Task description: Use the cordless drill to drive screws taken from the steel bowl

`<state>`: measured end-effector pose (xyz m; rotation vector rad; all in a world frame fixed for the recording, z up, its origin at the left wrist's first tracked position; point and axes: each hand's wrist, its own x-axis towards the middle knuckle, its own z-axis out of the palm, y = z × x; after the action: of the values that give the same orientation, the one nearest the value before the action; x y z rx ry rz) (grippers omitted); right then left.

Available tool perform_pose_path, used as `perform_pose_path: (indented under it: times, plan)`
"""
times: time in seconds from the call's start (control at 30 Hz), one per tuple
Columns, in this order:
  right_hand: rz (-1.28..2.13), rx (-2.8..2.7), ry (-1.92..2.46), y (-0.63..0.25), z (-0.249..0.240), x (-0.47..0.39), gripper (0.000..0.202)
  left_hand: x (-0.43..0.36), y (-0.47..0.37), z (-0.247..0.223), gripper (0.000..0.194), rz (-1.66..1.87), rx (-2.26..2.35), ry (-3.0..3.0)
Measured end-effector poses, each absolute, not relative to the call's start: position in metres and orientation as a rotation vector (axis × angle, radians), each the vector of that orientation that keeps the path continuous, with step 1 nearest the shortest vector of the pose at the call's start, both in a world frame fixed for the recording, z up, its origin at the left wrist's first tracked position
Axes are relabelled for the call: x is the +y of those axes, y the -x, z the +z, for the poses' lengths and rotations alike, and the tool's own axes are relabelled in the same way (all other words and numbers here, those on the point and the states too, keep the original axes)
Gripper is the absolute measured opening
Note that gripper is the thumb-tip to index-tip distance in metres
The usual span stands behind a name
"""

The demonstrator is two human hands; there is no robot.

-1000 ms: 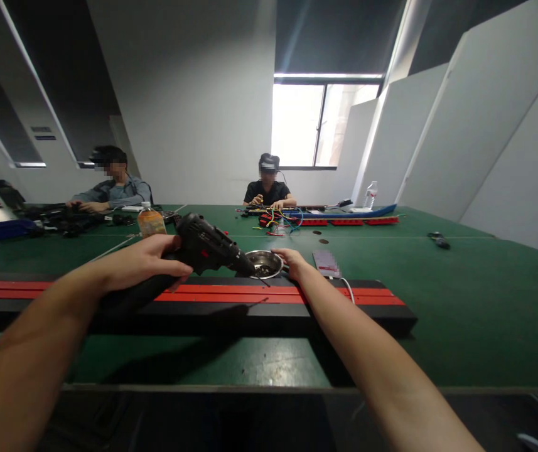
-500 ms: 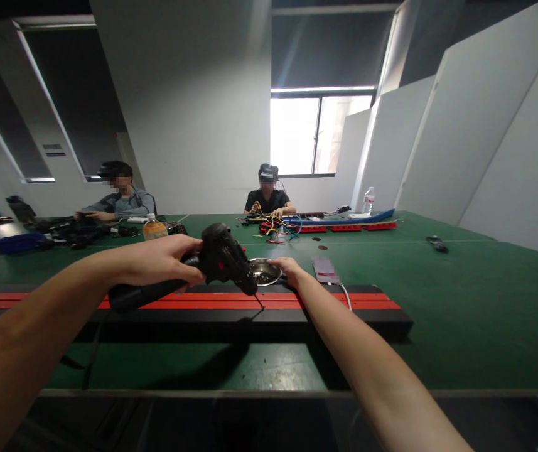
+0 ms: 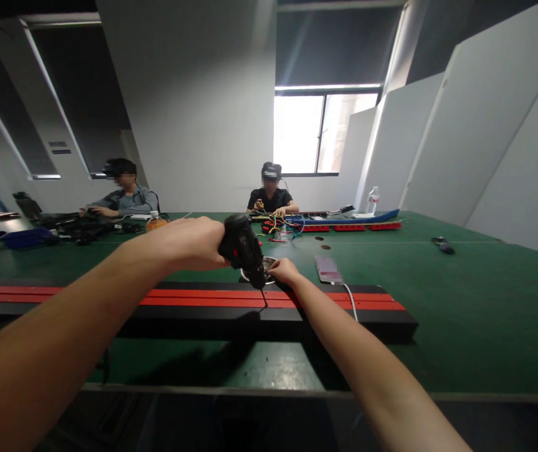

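Observation:
My left hand [image 3: 188,243] grips a black electric screwdriver [image 3: 245,250], tilted nose down, its bit tip touching the long black and red rail [image 3: 344,305] that lies across the green table [image 3: 461,314]. My right hand [image 3: 285,271] rests at the rim of a small metal bowl [image 3: 255,276] just behind the rail, fingers pinched; what they hold is too small to tell. The bowl is mostly hidden by the screwdriver.
A phone [image 3: 328,270] with a white cable [image 3: 352,302] lies right of the bowl. Two other people sit at the far side, one by coloured wires [image 3: 284,225], one at the left by dark gear [image 3: 80,227]. An orange bottle [image 3: 154,221], a water bottle [image 3: 371,199].
My left hand has swung the screwdriver from lying nearly level to pointing down onto the rail. My right hand has drawn back slightly from the bowl toward the bit.

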<state>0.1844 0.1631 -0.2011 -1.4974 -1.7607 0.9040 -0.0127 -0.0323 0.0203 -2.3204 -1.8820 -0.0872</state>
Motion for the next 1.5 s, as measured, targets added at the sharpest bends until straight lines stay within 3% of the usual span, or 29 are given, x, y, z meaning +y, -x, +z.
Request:
perform_pose_path:
  times: [0.17,0.33,0.53,0.8,1.27,1.4,1.5]
  plan:
    - [0.649,-1.775,1.632,-0.179,-0.196,0.155,0.026,-0.021,-0.019,0.003,0.039,-0.17,-1.636,2.057]
    - [0.71,-1.787,1.547,-0.178,-0.196,0.154,0.045,-0.02,-0.027,-0.003,0.03,-0.24,-1.588,2.019]
    - [0.741,-1.814,1.535,-0.177,-0.196,0.153,0.066,-0.017,-0.029,-0.003,0.034,-0.246,-1.51,2.075]
    - [0.827,-1.738,1.441,-0.175,-0.2,0.157,0.053,-0.011,-0.027,-0.002,0.034,-0.258,-1.56,2.059]
    - [0.798,-1.728,1.532,-0.175,-0.197,0.152,0.076,-0.023,-0.019,-0.007,0.037,-0.292,-1.637,2.056]
    - [0.844,-1.696,1.469,-0.175,-0.201,0.155,0.058,-0.027,-0.003,0.001,0.055,-0.272,-1.632,2.165]
    - [0.789,-1.697,1.567,-0.175,-0.203,0.157,0.042,-0.024,0.02,0.007,0.042,-0.282,-1.752,2.37]
